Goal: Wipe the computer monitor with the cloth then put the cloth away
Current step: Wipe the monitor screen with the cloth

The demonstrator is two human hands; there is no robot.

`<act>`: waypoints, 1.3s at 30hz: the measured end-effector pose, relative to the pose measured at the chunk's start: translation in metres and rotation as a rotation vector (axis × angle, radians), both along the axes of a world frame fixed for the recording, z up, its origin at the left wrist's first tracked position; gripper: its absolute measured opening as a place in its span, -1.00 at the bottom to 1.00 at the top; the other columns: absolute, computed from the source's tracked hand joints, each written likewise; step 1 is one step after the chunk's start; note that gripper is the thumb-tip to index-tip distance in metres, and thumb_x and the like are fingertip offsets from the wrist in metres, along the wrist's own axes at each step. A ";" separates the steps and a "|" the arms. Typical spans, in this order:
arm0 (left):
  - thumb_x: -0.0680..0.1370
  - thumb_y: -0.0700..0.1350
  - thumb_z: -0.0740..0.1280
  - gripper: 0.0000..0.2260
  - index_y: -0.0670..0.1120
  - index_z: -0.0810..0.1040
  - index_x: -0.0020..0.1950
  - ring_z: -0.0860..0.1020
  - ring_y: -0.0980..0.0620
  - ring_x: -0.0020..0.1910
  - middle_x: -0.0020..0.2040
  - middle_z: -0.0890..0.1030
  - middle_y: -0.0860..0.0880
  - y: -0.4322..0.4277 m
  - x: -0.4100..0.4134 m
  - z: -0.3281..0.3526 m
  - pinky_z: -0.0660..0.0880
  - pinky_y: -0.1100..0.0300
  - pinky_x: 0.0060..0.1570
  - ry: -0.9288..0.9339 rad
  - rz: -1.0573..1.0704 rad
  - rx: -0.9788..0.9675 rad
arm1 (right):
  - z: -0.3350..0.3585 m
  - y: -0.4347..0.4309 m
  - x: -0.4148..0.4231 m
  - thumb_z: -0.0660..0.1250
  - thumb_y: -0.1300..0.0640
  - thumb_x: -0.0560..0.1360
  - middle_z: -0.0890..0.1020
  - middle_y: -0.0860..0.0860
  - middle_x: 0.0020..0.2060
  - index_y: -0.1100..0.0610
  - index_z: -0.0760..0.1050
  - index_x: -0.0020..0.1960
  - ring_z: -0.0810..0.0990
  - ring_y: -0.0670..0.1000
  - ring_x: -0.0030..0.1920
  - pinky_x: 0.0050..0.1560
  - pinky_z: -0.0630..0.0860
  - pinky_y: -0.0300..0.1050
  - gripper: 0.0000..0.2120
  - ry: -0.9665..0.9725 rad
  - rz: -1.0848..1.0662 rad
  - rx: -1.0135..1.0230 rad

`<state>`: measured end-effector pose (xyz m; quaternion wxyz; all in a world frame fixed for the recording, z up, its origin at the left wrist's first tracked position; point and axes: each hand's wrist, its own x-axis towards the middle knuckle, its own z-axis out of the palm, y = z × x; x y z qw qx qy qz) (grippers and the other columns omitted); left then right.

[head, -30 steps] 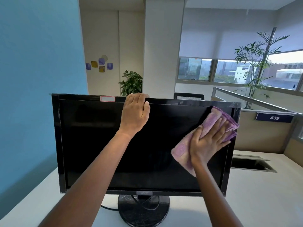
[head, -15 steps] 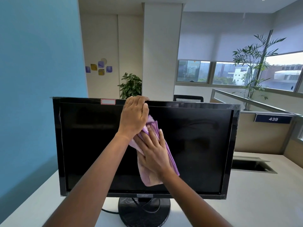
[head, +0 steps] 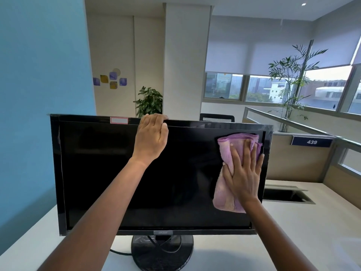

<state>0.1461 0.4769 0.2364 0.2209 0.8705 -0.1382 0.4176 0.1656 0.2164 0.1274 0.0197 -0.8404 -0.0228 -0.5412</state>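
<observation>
Black flat monitor (head: 121, 173) is filling the centre of the frame, glossy dark screen, rectangular, with a shiny thin film wrinkling along the bezel edges at left and upper right. It is sitting on a round black stand (head: 163, 253) at bottom centre, partly cut off by the lower frame edge; a dark cable is looping out from behind it. A small white label with a red border (head: 119, 120) is sticking on the top bezel. The logo on the bottom bezel is too small to read.

Left hand (head: 150, 139) is gripping the monitor's top edge at centre, fingers curling over and going out of sight behind the panel, thumb lying on the front.

Right hand (head: 243, 173) is pressing flat at the right side of the screen, fingers spread and pointing up, palm pinning the cloth (head: 227, 184) against the glass. The cloth is lilac-pink, soft fuzzy terry, crumpled and folded, bunching near the upper right corner of the screen and hanging down below the palm; its middle is hiding under the hand.

White smooth desk (head: 322, 231) is running across the lower frame, with a rectangular metal-rimmed cable slot (head: 287, 194) at right. A beige partition with a blue plate reading 439 (head: 312, 142) is standing at right. Both forearms are cut off by the bottom edge.
</observation>
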 end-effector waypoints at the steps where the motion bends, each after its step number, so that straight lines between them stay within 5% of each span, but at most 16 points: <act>1: 0.52 -0.07 -0.07 -0.59 -0.18 0.42 0.21 0.41 -0.11 0.23 0.16 0.52 -0.17 0.001 0.000 0.000 0.10 0.06 0.42 -0.002 0.000 0.001 | 0.002 0.004 -0.001 0.07 -0.14 0.50 0.20 0.29 0.45 0.08 0.22 0.44 0.08 0.27 0.47 0.40 0.09 0.35 -0.44 0.009 0.014 0.082; 6: 0.52 -0.07 -0.07 -0.59 -0.18 0.42 0.21 0.41 -0.10 0.23 0.15 0.52 -0.17 0.003 0.000 -0.001 0.10 0.06 0.42 -0.003 0.005 0.006 | 0.020 0.040 -0.004 -0.19 -0.35 0.50 -0.08 0.13 0.51 -0.08 0.00 0.48 -0.16 0.17 0.51 0.47 -0.22 0.17 -0.37 0.038 0.186 0.449; 11: 0.52 -0.07 -0.06 -0.59 -0.19 0.42 0.20 0.41 -0.11 0.22 0.14 0.52 -0.17 0.004 0.001 -0.001 0.11 0.07 0.40 -0.008 -0.010 0.002 | 0.035 0.076 0.002 -0.07 -0.09 0.58 0.11 0.17 0.50 -0.07 0.12 0.46 -0.02 0.22 0.51 0.48 -0.01 0.25 -0.55 -0.074 0.146 0.650; 18: 0.51 -0.02 -0.13 -0.54 -0.19 0.44 0.16 0.44 -0.14 0.15 0.08 0.54 -0.18 0.003 0.007 -0.006 0.21 0.03 0.34 -0.058 0.006 0.013 | 0.009 0.128 0.005 0.17 0.02 0.55 0.35 0.15 0.41 -0.12 0.24 0.41 0.15 0.21 0.47 0.42 0.14 0.22 -0.56 -0.147 0.210 0.030; 25: 0.51 -0.04 -0.09 -0.57 -0.22 0.46 0.11 0.46 -0.17 0.09 0.02 0.55 -0.20 0.004 0.008 -0.007 0.21 0.05 0.28 -0.101 -0.016 0.018 | 0.011 0.075 0.008 0.05 -0.05 0.60 0.42 0.01 0.36 -0.12 0.27 0.40 0.28 0.16 0.42 0.42 0.15 0.27 -0.63 -0.114 0.248 -0.327; 33: 0.51 -0.05 -0.07 -0.58 -0.21 0.46 0.13 0.46 -0.17 0.12 0.03 0.54 -0.19 0.005 0.012 -0.009 0.14 0.09 0.31 -0.112 -0.028 0.041 | -0.043 0.021 -0.006 -0.05 -0.01 0.58 0.15 0.12 0.48 0.11 0.12 0.48 0.06 0.19 0.50 0.48 0.05 0.21 -0.51 -0.012 0.036 0.486; 39: 0.51 -0.06 -0.04 -0.60 -0.23 0.46 0.12 0.46 -0.21 0.12 0.03 0.54 -0.21 0.005 0.012 -0.010 0.16 0.04 0.31 -0.125 -0.021 0.038 | -0.094 0.066 -0.026 -0.27 -0.23 0.55 -0.08 0.01 0.52 -0.01 -0.14 0.49 -0.14 0.03 0.53 0.51 -0.18 -0.04 -0.43 0.054 0.033 0.992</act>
